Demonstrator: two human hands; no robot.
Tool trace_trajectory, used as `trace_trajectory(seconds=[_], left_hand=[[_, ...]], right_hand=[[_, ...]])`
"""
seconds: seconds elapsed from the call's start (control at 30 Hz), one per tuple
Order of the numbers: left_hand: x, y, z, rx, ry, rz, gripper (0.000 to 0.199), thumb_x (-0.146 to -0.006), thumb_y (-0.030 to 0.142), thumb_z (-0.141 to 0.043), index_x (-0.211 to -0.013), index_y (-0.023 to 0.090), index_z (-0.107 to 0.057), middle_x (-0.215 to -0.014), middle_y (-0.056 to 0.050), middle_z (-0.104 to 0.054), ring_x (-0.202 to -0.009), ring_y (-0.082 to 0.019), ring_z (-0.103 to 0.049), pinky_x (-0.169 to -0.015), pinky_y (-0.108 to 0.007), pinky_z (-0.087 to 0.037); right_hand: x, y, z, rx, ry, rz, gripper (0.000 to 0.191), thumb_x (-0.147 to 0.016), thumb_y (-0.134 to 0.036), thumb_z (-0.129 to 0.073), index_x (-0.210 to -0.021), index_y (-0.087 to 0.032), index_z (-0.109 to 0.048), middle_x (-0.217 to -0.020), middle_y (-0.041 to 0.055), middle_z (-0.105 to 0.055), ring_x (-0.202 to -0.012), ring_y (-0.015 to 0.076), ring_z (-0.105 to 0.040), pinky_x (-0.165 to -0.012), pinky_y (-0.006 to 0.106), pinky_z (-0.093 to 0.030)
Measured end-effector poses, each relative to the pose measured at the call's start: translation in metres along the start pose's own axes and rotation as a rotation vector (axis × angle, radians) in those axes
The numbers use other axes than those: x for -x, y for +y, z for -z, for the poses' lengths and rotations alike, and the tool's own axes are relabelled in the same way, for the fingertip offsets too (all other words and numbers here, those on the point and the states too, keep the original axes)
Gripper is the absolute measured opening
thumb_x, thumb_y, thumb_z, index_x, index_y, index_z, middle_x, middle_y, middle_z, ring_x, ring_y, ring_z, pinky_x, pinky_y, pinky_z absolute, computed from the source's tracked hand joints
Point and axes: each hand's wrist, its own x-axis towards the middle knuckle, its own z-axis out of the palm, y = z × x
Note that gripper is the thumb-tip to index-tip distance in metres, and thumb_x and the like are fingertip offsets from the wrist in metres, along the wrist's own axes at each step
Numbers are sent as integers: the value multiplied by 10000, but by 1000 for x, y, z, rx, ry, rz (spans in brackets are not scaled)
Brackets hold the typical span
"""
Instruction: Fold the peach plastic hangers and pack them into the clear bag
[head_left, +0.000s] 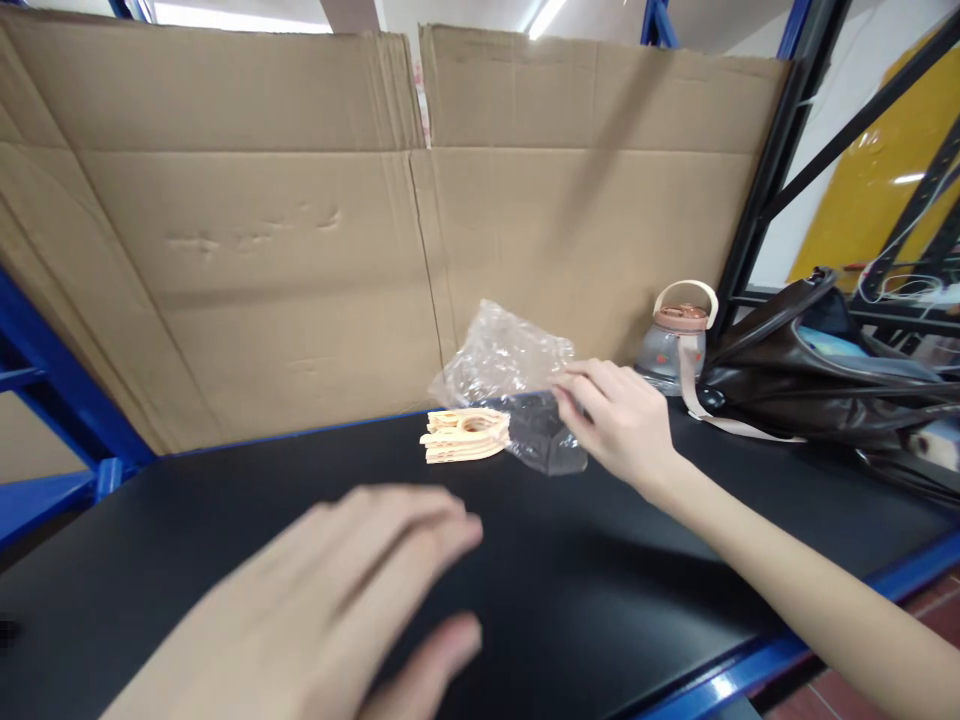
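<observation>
A crumpled clear plastic bag [502,350] stands up from the black tabletop, close to the cardboard. Its right edge is pinched in the fingertips of my right hand [621,422]. Just left of the bag lies a neat stack of cream-coloured plastic pieces [457,447], each with a rounded loop and prongs; I cannot tell their exact kind. My left hand [322,600], slightly blurred, hovers in the near foreground. Its fingers stretch forward with the thumb apart, and it holds nothing.
Cardboard panels [285,240] wall off the back of the black tabletop [315,475], which has a blue metal frame [45,390]. Toward the right are a water bottle [681,340] with a strap and a dark leather bag [810,370].
</observation>
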Motion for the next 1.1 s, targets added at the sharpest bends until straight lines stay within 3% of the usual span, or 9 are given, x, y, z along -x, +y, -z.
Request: trace_trajectory(seconds=[0.07, 0.17, 0.33, 0.5, 0.67, 0.77, 0.93, 1.0, 1.1], left_hand=[[-25, 8, 8, -160, 159, -33, 310, -860, 414, -498, -1126, 259, -531, -1087, -45, -596, -952, -244, -579, -874, -375, -432], [-49, 13, 10, -285, 236, -38, 268, -854, 451, -478, -929, 198, -525, -854, -46, -582, -777, -229, -577, -678, -330, -430], [-53, 6, 4, -235, -2, 25, 300, -760, 503, -564, -780, 211, -496, -721, -12, -576, -622, -195, -569, -479, -263, -318], [-48, 7, 5, -197, -251, 58, 138, -773, 319, -503, -690, 211, -482, -627, 16, -567, -489, -150, -517, -442, -250, -239], [-42, 1, 3, -236, -443, 89, 144, -753, 177, -414, -612, 204, -426, -562, 22, -544, -400, -126, -455, -431, -258, -183], [-36, -9, -3, -165, -550, 100, 121, -734, 182, -425, -616, 209, -424, -530, 34, -533, -417, -135, -479, -440, -252, -192], [-34, -15, -16, -47, -502, 156, 228, -840, 289, -366, -627, 210, -384, -520, 43, -504, -450, -129, -484, -457, -231, -244], [-35, -12, -19, -10, -459, 169, 251, -848, 300, -359, -615, 208, -348, -504, 50, -468, -440, -120, -452, -458, -228, -254], [-35, -6, -22, 44, -400, 164, 258, -839, 285, -362, -596, 205, -326, -498, 50, -440, -433, -110, -414, -458, -228, -261]], right_hand=[[4, -13, 4, -109, 59, 123, 160, -896, -168, -476, -963, -166, -621, -955, 55, -688, -801, 163, -603, -675, 292, -426], [9, -26, 9, -178, 99, 321, 143, -874, -161, -523, -977, -156, -622, -958, 60, -699, -822, 166, -620, -690, 290, -468], [11, -33, 11, -220, 105, 437, 187, -879, -160, -525, -1042, -150, -617, -1013, 69, -695, -877, 162, -629, -796, 298, -511], [14, -34, 10, -331, 50, 438, 240, -902, -140, -483, -1118, -138, -589, -1083, 91, -678, -957, 165, -633, -812, 294, -536], [13, -37, 5, -361, -59, 496, 289, -904, -110, -476, -1181, -103, -559, -1184, 111, -636, -1013, 174, -622, -795, 276, -538], [13, -37, 5, -370, -79, 474, 264, -920, -233, -486, -1148, -149, -590, -1084, 83, -676, -922, 173, -644, -719, 282, -539], [21, -56, 14, -477, -50, 528, 238, -913, -214, -431, -912, -213, -669, -725, 13, -679, -639, 130, -612, -550, 256, -492], [24, -70, 16, -553, -175, 534, 251, -916, -214, -423, -997, -151, -653, -787, 46, -687, -722, 155, -622, -600, 272, -510], [26, -86, 14, -702, -388, 437, 399, -928, -363, -448, -1155, -60, -575, -1081, 134, -656, -1032, 222, -581, -876, 336, -489]])
